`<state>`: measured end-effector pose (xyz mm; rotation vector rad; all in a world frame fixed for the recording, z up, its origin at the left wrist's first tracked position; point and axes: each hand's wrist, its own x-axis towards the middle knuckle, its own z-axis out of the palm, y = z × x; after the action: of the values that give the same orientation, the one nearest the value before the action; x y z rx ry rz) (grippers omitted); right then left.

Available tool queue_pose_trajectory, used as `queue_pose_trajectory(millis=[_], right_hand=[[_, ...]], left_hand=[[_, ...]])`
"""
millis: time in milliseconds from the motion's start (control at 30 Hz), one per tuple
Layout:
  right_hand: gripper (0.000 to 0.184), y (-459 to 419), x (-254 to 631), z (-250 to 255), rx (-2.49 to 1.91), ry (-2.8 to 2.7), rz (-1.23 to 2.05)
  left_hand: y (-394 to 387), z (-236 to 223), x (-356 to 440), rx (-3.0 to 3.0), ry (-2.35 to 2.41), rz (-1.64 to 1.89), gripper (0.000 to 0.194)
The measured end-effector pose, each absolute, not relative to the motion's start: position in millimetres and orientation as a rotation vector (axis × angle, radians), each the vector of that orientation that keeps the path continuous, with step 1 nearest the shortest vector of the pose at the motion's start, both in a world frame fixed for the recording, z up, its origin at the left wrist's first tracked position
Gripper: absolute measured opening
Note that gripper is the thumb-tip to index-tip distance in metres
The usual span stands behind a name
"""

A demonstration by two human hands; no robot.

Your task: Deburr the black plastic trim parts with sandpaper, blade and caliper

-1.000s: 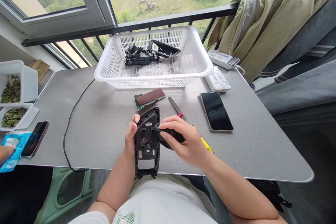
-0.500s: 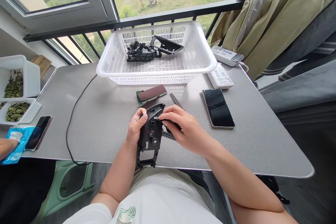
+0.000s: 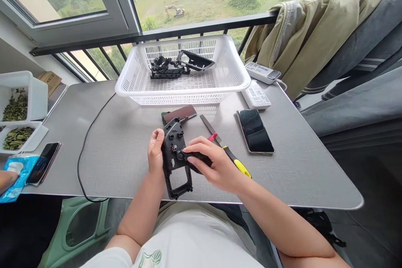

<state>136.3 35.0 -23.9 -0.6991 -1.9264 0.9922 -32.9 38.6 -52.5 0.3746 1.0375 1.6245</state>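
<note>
The left hand (image 3: 155, 151) is now tilting the black plastic trim panel (image 3: 173, 178), clamped along its edge, while the right hand (image 3: 216, 164) is pinching a dark plastic piece (image 3: 197, 159) against it.

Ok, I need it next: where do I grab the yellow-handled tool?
Take the yellow-and-black handle from the lower right, behind the red collar: its end points toward you, while the flat steel blade points away.
</note>
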Motion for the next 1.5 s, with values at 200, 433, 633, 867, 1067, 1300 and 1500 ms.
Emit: queue_pose_trajectory(millis=[200, 433, 633, 867, 1067, 1300, 1500], right_hand=[[0.016, 74.1, 160.9, -32.4, -0.978, -1.925, 0.590], [0.029, 107.6, 157.5, -66.3, -1.322, -2.261, 0.258], [0.018, 45.5, 133.3, -57.8, -1.275, -2.823, 0.520], [0.027, 41.7, 128.8, -65.1, -1.356, -2.885, 0.633], [0.033, 56.3, 166.4, -48.1, -1.108, -2.441, 0.928], [0.046, 57.6, 157.5, -38.6, -1.171, -2.396, 0.530], [0.040, 61.3, 136.5, -59.7, -1.230, -2.270, 0.342]], left_hand=[[51.2, -38.2, -63.8, 0.313, 1.107, 1.703, 0.021], [80.9, -30.5, -90.9, 0.206, 0.914, 1.455, 0.033], [93.7, -44.8, -102.8, 0.152, 0.906, 1.472, 0.034], [86.3, -68.8, -111.9, 0.206, 0.852, 1.293, 0.035], [76.0, -70.2, -104.2, 0.229, 0.765, 1.212, 0.041], [60.0, -78.9, -79.3, 0.283, 0.663, 1.025, 0.039], [55.2, -78.0, -72.8, 0.281, 0.662, 0.979, 0.042]])
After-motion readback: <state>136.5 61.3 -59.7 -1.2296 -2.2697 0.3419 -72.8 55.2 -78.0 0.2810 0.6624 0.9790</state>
